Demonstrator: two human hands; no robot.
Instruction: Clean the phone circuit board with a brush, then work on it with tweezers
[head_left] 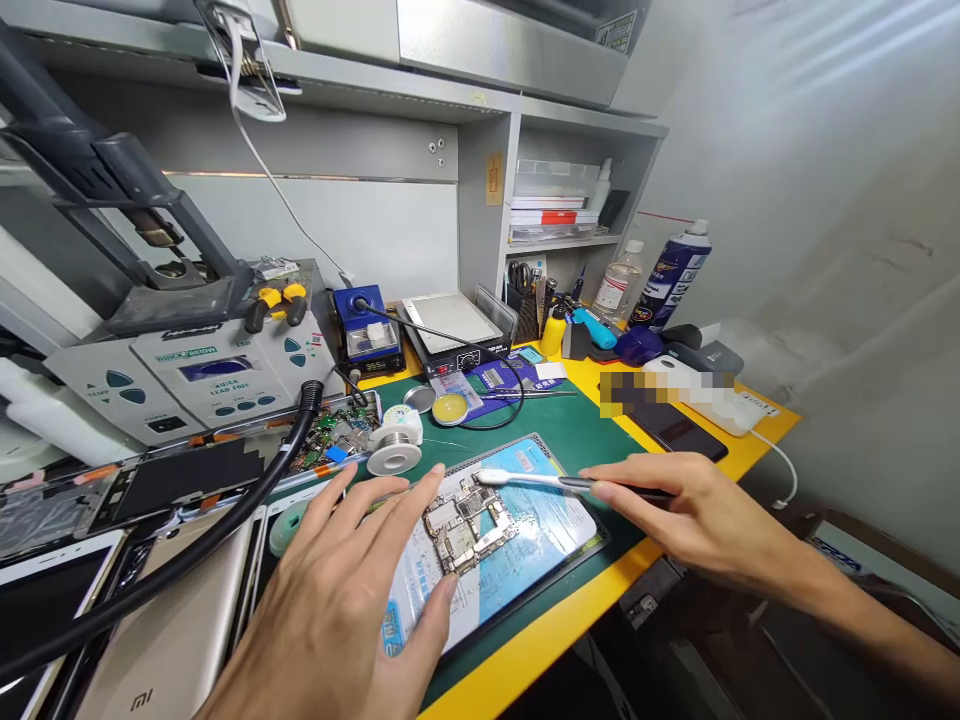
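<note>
A phone circuit board (469, 525) lies on an opened phone body with a blue-and-white sticker sheet (525, 540), on the green mat (600, 430). My left hand (352, 600) rests flat beside the board, fingers spread, index and thumb touching the board's left edge. My right hand (690, 510) pinches a dark-handled tool with a white brush-like tip (517, 480); the tip hovers over the board's upper right corner.
A solder spool (394, 448) and flux tin (450, 408) sit behind the board. A rework station (195, 375) with a black hose (225, 520) stands at the left, above several phones (150, 640). Bottles (671, 275), a tool cup and a dark phone (679, 428) are at right.
</note>
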